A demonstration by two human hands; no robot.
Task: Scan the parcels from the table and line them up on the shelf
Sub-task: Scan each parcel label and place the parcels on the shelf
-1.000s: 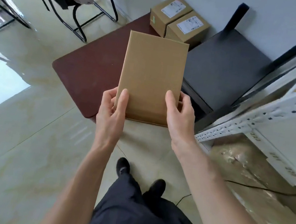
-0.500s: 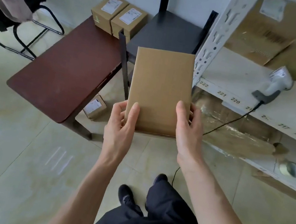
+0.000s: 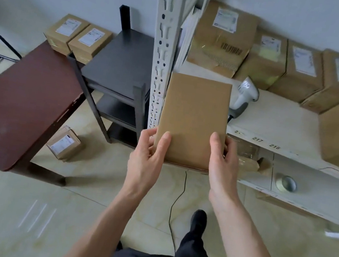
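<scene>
I hold a flat brown cardboard parcel [image 3: 192,118] in front of me, its plain side up. My left hand [image 3: 148,158] grips its near left corner and my right hand [image 3: 222,165] grips its near right corner. The parcel hangs over the front edge of the white shelf [image 3: 276,123]. A white handheld scanner [image 3: 244,96] lies on the shelf just right of the parcel. A row of labelled parcels [image 3: 264,54] stands along the back of the shelf. Two small parcels [image 3: 78,36] sit at the far end of the dark red table [image 3: 19,100].
A grey perforated shelf post [image 3: 162,49] rises just left of the held parcel. A black side rack [image 3: 120,69] stands between table and shelf. One small parcel [image 3: 64,144] lies on the floor under the table. A tape roll [image 3: 286,183] rests on the lower shelf. The scanner cable [image 3: 175,207] trails across the floor.
My view has swung right from the table to the shelf. The parcel, held in both hands, has moved with it and now sits over the shelf's front edge beside the scanner.
</scene>
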